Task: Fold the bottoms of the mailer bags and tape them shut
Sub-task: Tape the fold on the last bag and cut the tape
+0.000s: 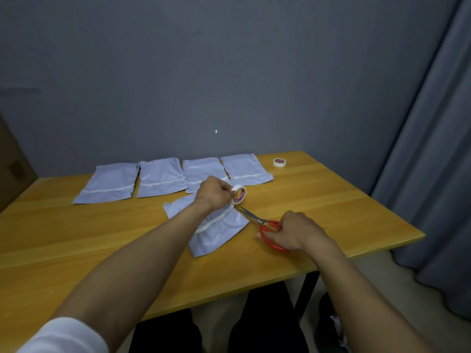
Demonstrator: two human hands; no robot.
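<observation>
A white mailer bag (221, 234) lies slanted on the wooden table (102, 238), with a strip of white tape (216, 220) running across it. My left hand (214, 193) grips a roll of white tape (239, 194) raised just above the bag's far right corner; the strip leads from the roll down onto the bag. My right hand (295, 231) holds red-handled scissors (265, 225), whose blades point toward the tape just below the roll.
Several white mailer bags (163, 179) lie in a row along the table's far edge, each with a tape line across it. A second tape roll (279, 162) sits at the far right corner. A grey curtain (433, 174) hangs at the right.
</observation>
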